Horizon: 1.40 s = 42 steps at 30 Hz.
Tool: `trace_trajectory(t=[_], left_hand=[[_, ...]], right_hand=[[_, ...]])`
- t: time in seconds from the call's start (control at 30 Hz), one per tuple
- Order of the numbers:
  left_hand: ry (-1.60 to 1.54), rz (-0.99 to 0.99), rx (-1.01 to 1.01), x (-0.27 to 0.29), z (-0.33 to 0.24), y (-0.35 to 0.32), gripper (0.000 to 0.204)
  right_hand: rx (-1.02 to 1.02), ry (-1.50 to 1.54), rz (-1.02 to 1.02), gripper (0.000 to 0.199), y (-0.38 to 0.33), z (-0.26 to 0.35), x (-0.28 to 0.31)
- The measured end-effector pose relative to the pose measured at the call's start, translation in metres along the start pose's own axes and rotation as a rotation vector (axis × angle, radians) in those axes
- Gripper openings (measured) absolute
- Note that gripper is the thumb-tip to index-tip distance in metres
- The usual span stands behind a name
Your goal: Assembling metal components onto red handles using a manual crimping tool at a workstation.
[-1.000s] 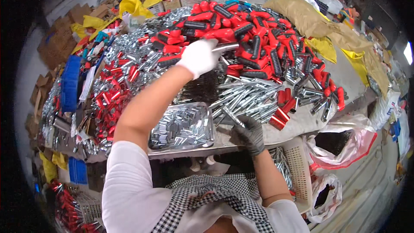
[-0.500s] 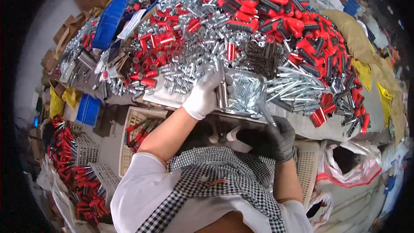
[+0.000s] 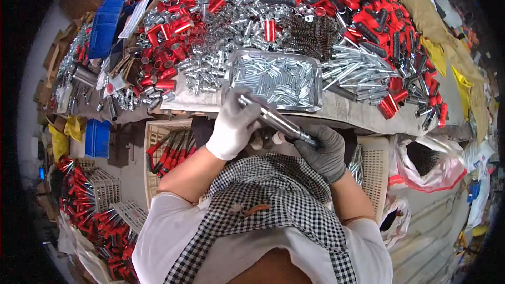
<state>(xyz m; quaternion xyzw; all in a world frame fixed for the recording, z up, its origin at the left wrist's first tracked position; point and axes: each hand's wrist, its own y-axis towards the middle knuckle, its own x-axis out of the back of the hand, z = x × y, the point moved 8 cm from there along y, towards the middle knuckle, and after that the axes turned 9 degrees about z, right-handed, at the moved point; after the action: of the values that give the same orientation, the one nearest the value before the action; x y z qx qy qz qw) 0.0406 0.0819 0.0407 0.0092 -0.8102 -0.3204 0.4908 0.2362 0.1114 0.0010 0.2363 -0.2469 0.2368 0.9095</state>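
A: Metal rod (image 3: 277, 121), slim, grey, smooth steel by the shine. It's held in the air just off the near edge of the surface (image 3: 347, 111), slanting from upper left down to lower right, between both hands.

B: Who has which end?

A: Left hand (image 3: 235, 124), white knit glove, fingers wrapped shut around the upper end. Right hand (image 3: 322, 150), dark grey coated glove, closed fist on the lower end. Both grips fully closed on it. My read: two-point hold keeps it in line close to the body, over the checked apron (image 3: 279, 194).

B: What's right behind it?

A: Shallow metal tray (image 3: 315, 81), rectangular, rounded corners, filled with short silvery pins. Sits at the near edge, within reach of either hand, probably on purpose.

B: Beyond that?

A: Loose heaps sorted roughly by kind. Red plastic sleeves (image 3: 163, 47) to the left, dark coil springs (image 3: 310, 29) behind the tray, long bright steel tubes (image 3: 357, 66) to the right, red-and-black moulded handles (image 3: 368, 5) at the far right.

B: Below the surface?

A: Cream plastic lattice crates (image 3: 376, 165), one on the left with red-handled pieces in it. Blue bin (image 3: 98, 138) on the floor further left.
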Motion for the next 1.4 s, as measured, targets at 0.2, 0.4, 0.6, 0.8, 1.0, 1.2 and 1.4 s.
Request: trace_trajectory(t=[0.2, 0.4, 0.6, 0.8, 1.0, 1.2, 1.4], left_hand=[[-1.129, 0.642, 0.567, -0.02, 0.027, -0.024, 0.017], [-0.344, 0.3, -0.087, -0.024, -0.002, -0.009, 0.013], [-0.727, 0.695, 0.411, -0.059, 0.019, -0.005, 0.019], [0.077, 0.372, 0.271, -0.052, 0.094, 0.089, 0.026], [0.347, 0.712, 0.415, -0.091, 0.12, 0.095, 0.027], [-0.121, 0.144, -0.037, -0.016, 0.053, 0.085, 0.017], [-0.496, 0.163, -0.234, -0.011, -0.012, 0.044, 0.004]], right_hand=[[0.036, 0.209, 0.118, 0.035, -0.004, 0.01, -0.009], [-0.129, 0.172, 0.243, 0.079, 0.005, 0.002, -0.05], [-0.155, 0.199, 0.381, 0.052, 0.007, -0.015, -0.054], [-0.275, 0.074, 0.285, 0.039, 0.007, -0.027, -0.016], [-0.249, 0.083, 0.254, 0.037, 0.006, -0.034, -0.011], [-0.267, -0.005, 0.262, 0.035, 0.015, -0.015, 0.003], [-0.182, 0.186, 0.268, 0.047, 0.02, -0.011, -0.012]])
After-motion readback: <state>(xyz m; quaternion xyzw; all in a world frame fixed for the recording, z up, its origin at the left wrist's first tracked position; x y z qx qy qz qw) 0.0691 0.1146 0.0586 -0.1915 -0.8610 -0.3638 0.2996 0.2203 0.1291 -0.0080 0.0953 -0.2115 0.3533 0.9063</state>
